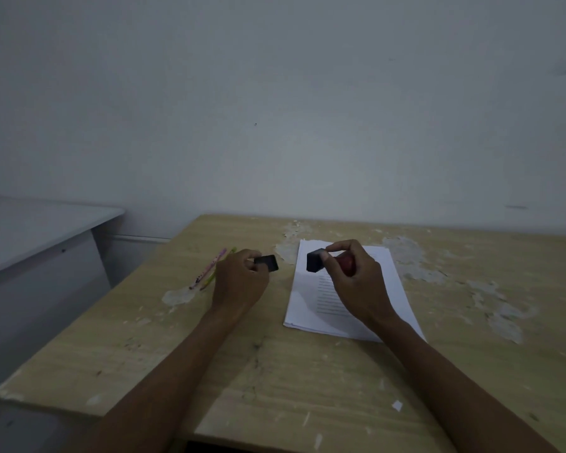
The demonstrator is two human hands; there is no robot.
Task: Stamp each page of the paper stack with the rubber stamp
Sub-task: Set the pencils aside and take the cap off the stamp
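Right hand point(353, 282) grips the red-handled rubber stamp with its black block base point(315, 260) above the far end of the white printed paper stack point(307, 308) near the worn wooden desk's point(275, 371) far edge. Left hand point(239, 282) pinches a small black cap point(268, 263), beside two pens point(209, 273).

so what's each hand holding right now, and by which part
The right hand holds the rubber stamp by its red handle, fingertips at the black base. The left hand pinches a small black cap by one end.
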